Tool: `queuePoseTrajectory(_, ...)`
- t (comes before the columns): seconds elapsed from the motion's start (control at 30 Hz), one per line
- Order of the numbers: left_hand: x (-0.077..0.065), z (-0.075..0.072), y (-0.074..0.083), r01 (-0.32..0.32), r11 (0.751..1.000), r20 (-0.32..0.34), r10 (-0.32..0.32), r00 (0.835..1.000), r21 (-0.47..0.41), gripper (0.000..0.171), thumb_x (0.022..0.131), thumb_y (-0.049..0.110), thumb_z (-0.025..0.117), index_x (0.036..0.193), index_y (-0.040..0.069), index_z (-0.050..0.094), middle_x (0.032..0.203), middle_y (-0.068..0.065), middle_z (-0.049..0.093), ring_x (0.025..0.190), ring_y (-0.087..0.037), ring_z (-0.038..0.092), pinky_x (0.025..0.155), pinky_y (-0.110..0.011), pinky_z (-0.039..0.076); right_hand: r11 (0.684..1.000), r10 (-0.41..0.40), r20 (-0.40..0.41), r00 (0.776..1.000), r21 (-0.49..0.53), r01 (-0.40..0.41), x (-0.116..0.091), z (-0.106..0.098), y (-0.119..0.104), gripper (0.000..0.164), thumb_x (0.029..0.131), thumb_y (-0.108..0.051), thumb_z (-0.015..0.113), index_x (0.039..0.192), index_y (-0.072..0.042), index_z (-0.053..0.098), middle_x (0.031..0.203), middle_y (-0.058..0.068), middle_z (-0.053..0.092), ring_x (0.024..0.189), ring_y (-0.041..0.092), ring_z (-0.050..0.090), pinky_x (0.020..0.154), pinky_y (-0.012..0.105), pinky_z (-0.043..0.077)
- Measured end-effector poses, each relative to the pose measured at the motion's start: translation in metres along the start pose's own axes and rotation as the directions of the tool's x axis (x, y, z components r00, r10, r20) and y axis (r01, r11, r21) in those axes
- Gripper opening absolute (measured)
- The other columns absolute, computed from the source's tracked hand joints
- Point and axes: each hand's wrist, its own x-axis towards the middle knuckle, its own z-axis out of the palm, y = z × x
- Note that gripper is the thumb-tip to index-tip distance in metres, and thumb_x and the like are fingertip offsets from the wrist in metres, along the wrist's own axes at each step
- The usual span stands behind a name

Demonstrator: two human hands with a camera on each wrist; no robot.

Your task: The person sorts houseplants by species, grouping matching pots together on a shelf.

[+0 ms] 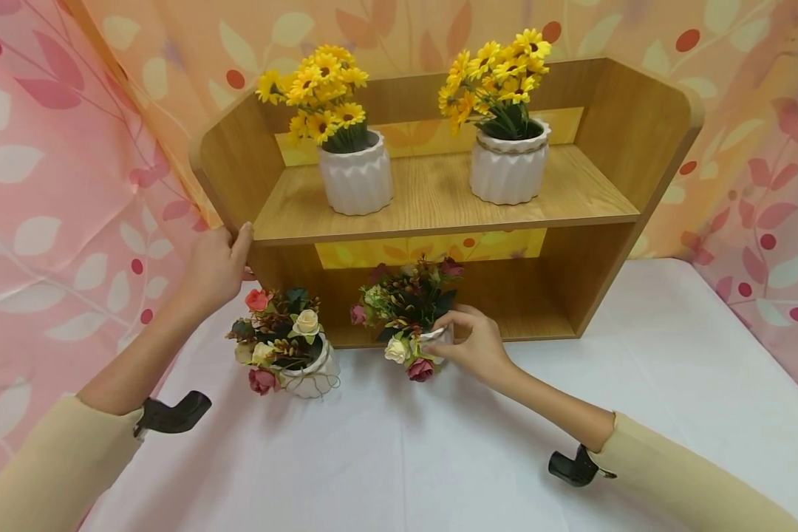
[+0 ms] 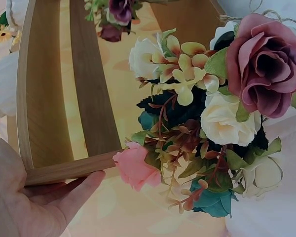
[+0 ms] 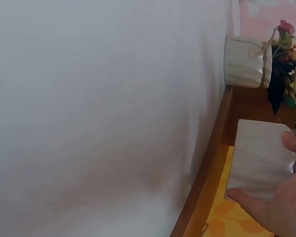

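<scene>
My left hand (image 1: pixel 213 273) grips the left side panel of a wooden two-tier shelf (image 1: pixel 652 140) near its middle; the left wrist view shows the fingers around the panel's edge. My right hand (image 1: pixel 473 343) holds a white ribbed flowerpot (image 3: pixel 261 158) of artificial roses, tilted toward me in front of the lower tier. The right wrist view shows thumb and fingers on opposite sides of this pot, raised off the white tablecloth. Just below my left hand, a second white pot (image 1: pixel 314 373) with pink, cream and mauve roses (image 2: pixel 269 66) stands on the cloth, twine tied round it.
On the upper tier stand two white pots (image 1: pixel 357 177) with yellow sunflowers (image 1: pixel 499 74). A white cloth (image 1: pixel 492 458) covers the table. Leaf-patterned pink and orange curtains (image 1: pixel 40 185) hang behind and at both sides. Black wrist mounts (image 1: pixel 173 412) sit at both sleeves.
</scene>
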Motion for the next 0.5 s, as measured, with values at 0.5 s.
queuePoseTrajectory(0.5,-0.001,0.0,-0.001,-0.014,1.0,-0.014,0.014,1.0,0.003,0.063,0.115,0.042,0.029,0.105,-0.013,0.058,0.101,-0.034,0.064,0.102,-0.054,0.071,0.058,-0.022,0.054,0.996,-0.092,0.004,0.996,0.006,0.092,0.03,0.033,0.002,0.025,0.077,-0.011,0.095,0.095,-0.006,0.079,0.098,0.013,0.07,0.088,0.036,0.06,0.071,0.034,0.044)
